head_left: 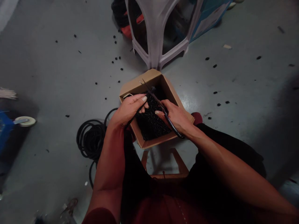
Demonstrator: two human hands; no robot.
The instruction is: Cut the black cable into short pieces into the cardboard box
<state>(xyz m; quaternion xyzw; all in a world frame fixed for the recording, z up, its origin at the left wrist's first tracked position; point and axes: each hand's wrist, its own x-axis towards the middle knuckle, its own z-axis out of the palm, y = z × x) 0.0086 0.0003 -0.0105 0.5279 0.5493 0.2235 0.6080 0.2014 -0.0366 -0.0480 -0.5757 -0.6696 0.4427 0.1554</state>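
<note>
My left hand (133,105) is closed in a pinch on a black hose (136,114), near its end. The hose passes beneath my left wrist and joins a loose coil (91,138) on the floor. My right hand (171,113) is wrapped around the dark handles of a pair of shears (174,126). Their thin blades point up and away, slightly apart, close to my left fingertips. Both hands are over a cardboard box (144,143) holding many short black pieces (151,123). Whether the blades touch the hose I cannot tell.
A pale plastic stool (154,34) stands just beyond the box, with a blue box (210,18) to its right. Small black bits (116,58) lie scattered on the grey floor. A caster wheel (24,121) is at far left. A wooden seat edge (169,176) shows between my legs.
</note>
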